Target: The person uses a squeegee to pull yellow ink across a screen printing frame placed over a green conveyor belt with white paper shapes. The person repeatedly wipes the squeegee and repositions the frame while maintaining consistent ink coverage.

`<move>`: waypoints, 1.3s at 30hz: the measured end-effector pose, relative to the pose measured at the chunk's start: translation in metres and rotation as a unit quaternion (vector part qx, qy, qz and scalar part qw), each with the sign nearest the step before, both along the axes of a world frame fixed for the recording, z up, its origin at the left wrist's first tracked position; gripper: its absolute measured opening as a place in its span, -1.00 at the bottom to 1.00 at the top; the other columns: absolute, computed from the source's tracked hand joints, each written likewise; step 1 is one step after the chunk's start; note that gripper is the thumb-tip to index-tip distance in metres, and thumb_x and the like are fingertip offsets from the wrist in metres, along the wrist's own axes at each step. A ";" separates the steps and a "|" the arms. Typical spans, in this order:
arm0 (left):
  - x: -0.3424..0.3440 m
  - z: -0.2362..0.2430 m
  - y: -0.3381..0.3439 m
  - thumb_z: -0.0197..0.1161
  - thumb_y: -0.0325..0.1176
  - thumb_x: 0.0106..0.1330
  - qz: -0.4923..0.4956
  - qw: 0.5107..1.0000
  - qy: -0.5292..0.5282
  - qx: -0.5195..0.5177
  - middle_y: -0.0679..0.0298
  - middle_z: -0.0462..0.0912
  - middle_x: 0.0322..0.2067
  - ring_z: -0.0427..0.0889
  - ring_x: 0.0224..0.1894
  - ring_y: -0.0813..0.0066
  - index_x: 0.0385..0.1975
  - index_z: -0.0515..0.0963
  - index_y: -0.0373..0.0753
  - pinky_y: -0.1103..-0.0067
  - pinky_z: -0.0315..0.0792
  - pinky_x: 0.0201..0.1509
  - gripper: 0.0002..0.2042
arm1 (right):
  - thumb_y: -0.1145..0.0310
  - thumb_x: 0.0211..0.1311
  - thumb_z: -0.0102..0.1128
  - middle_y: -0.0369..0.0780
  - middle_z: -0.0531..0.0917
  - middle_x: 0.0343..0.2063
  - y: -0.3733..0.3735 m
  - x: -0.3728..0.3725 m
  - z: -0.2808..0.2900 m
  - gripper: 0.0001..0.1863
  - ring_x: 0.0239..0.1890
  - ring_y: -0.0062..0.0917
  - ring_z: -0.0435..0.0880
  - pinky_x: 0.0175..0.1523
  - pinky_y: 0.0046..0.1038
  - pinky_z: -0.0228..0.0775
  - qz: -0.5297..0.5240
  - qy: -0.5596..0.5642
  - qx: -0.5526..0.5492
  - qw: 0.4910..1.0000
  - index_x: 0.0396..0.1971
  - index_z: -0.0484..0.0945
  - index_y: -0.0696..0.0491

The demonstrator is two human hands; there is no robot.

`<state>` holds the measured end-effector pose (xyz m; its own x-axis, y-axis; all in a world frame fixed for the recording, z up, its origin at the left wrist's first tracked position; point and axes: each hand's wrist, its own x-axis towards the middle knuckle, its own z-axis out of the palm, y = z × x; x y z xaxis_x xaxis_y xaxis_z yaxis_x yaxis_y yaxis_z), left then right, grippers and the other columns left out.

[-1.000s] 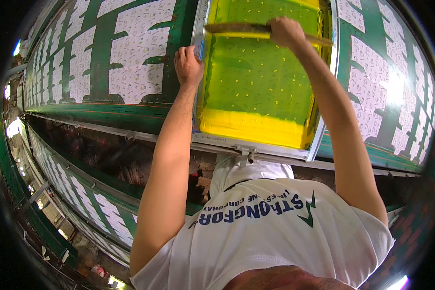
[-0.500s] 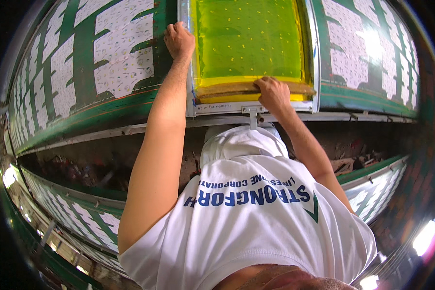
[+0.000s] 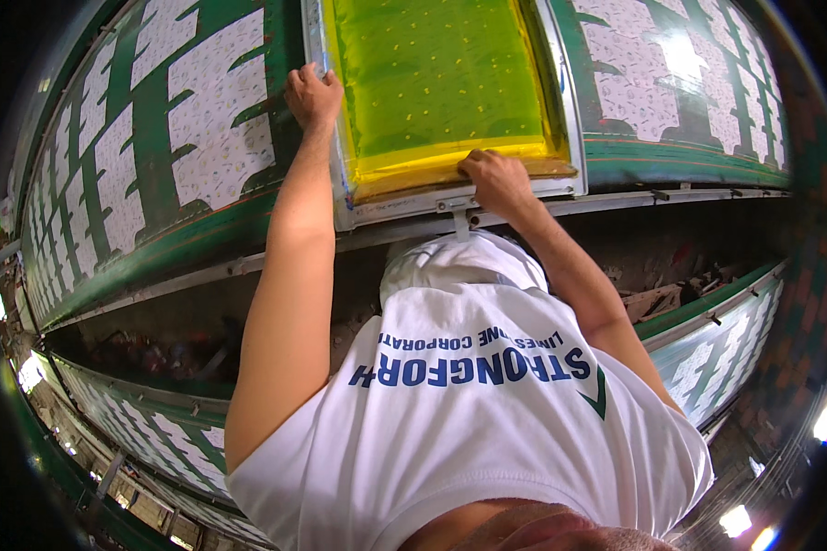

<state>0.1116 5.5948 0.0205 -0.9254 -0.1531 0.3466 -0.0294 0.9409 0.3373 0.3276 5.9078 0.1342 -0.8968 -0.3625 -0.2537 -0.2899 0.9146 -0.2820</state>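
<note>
A long brown squeegee bar (image 3: 412, 184) is lying crosswise at the near end of a yellow-green translucent mesh (image 3: 432, 83), just inside the near rail of a rectangular silver metal frame (image 3: 561, 83). Right hand (image 3: 498, 178) is gripping the bar right of its middle, fingers curling over it with no visible gap; can't tell how far they're wrapping underneath. Left hand (image 3: 313, 95) is resting at the frame's left rail, fingers half bent, tips meeting the edge; can't tell if they're clamping or only touching. A bright yellow band is running across the mesh just beyond the bar, small pale specks dotting the green area. A small metal bracket (image 3: 459, 213) is sticking out from the near rail. The frame is sitting on a long green table (image 3: 202, 219), white printed sheets (image 3: 220, 110) with notched edges lying on both sides. The person is wearing a white T-shirt (image 3: 524, 450) with blue lettering.
</note>
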 end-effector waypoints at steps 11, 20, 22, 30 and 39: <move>-0.003 0.003 0.002 0.33 -0.19 0.32 0.015 0.999 0.009 -0.035 0.05 0.60 0.03 0.56 0.13 -0.06 0.03 0.60 -0.22 0.10 0.44 0.23 -0.65 | 0.22 0.16 0.39 -0.02 0.71 -0.06 0.073 0.009 0.010 -0.54 0.06 -0.08 0.69 0.16 -0.13 0.54 -0.005 -0.031 -0.139 0.990 0.06 0.68 0.06; 0.003 0.010 0.009 0.37 -0.32 0.29 -0.002 0.998 0.058 -0.026 0.02 0.55 -0.11 0.53 0.04 -0.10 -0.04 0.56 -0.27 0.11 0.45 0.15 -0.70 | 0.10 0.26 0.45 -0.09 0.72 -0.40 0.206 -0.033 0.015 -0.69 -0.25 -0.10 0.73 -0.13 -0.15 0.58 -0.224 0.074 -0.144 0.961 -0.39 0.74 0.09; 0.005 0.012 0.010 0.37 -0.34 0.28 -0.006 0.997 0.066 -0.028 0.02 0.54 -0.11 0.53 0.04 -0.10 -0.04 0.55 -0.27 0.11 0.45 0.13 -0.70 | 0.10 0.28 0.43 -0.09 0.74 -0.32 0.219 -0.037 0.000 -0.67 -0.19 -0.14 0.74 -0.09 -0.19 0.58 -0.258 0.067 -0.143 0.953 -0.29 0.75 0.10; 0.002 0.011 0.007 0.36 -0.35 0.29 -0.014 0.998 0.057 -0.014 0.01 0.54 -0.11 0.53 0.04 -0.10 -0.04 0.54 -0.30 0.12 0.46 0.13 -0.70 | 0.06 0.20 0.50 0.09 0.62 0.04 0.216 -0.050 -0.062 -0.26 0.05 0.00 0.65 0.16 -0.12 0.52 -0.304 0.078 -0.175 0.933 0.24 0.51 0.25; 0.006 0.017 0.007 0.35 -0.34 0.33 0.000 0.999 0.014 0.030 0.02 0.54 -0.06 0.52 0.09 -0.09 0.02 0.54 -0.30 0.14 0.46 0.19 -0.68 | 0.15 0.00 0.54 0.01 0.64 -0.06 0.210 -0.066 -0.064 -0.37 0.02 -0.05 0.65 0.11 -0.13 0.54 -0.329 0.082 -0.111 0.934 0.05 0.62 0.19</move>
<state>0.1177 5.6021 0.0376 -0.9159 -0.1740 0.3618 -0.0186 0.9186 0.3947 0.2612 6.1183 0.0701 -0.9641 0.2538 -0.0776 0.2588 0.8337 -0.4879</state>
